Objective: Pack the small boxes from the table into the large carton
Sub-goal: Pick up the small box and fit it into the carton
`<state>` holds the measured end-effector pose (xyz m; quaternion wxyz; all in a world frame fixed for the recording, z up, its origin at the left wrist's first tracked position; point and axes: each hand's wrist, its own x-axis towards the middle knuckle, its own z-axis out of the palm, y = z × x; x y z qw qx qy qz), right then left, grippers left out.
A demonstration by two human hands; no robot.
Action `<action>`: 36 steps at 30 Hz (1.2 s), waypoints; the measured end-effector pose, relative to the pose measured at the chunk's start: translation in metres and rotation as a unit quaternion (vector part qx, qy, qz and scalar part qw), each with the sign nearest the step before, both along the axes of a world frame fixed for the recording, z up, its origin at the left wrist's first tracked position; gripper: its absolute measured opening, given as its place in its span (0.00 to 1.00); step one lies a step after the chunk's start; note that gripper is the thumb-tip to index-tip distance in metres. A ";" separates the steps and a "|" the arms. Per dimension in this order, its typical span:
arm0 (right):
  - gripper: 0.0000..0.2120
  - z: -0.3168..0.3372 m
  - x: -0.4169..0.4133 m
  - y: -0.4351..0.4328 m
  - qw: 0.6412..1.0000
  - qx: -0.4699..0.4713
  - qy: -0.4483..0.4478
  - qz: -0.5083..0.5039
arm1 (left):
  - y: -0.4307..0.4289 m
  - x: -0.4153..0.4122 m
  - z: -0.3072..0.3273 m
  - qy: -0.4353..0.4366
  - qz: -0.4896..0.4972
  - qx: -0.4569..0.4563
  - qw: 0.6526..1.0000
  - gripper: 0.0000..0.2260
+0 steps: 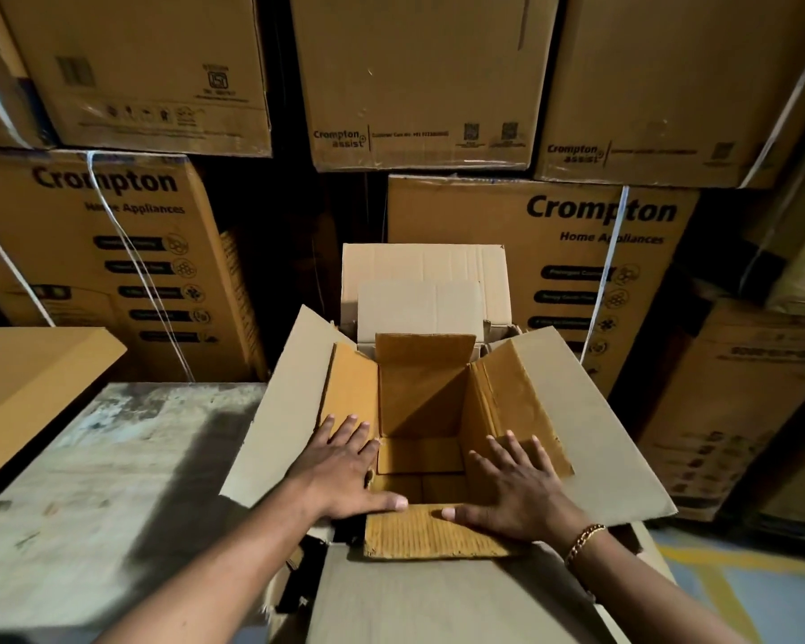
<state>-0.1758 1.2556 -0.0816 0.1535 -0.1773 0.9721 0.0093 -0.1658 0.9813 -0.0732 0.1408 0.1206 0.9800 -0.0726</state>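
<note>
At the right edge of the counter (112,457), the large carton (419,397) is seen open. Left hand (345,467) and right hand (517,490) are pressed flat on its flaps, fingers spread, nothing gripped. Board judged light and stiff, best lifted by the walls. No small boxes seen.

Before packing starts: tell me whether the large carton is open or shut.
Open. The large carton has its flaps spread outward, left hand and right hand flat on them; its inside bottom shows.
</note>
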 end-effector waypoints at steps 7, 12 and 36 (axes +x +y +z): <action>0.40 0.019 0.013 -0.011 0.988 -0.081 0.128 0.017 | -0.002 0.025 0.017 0.151 -0.012 0.016 0.988 0.41; 0.36 0.035 0.016 -0.010 0.975 -0.092 0.200 0.007 | -0.004 0.030 0.027 0.201 -0.014 0.022 0.979 0.39; 0.39 0.069 0.056 -0.012 0.970 -0.111 0.182 -0.120 | -0.050 0.046 0.061 0.250 -0.001 0.082 0.965 0.38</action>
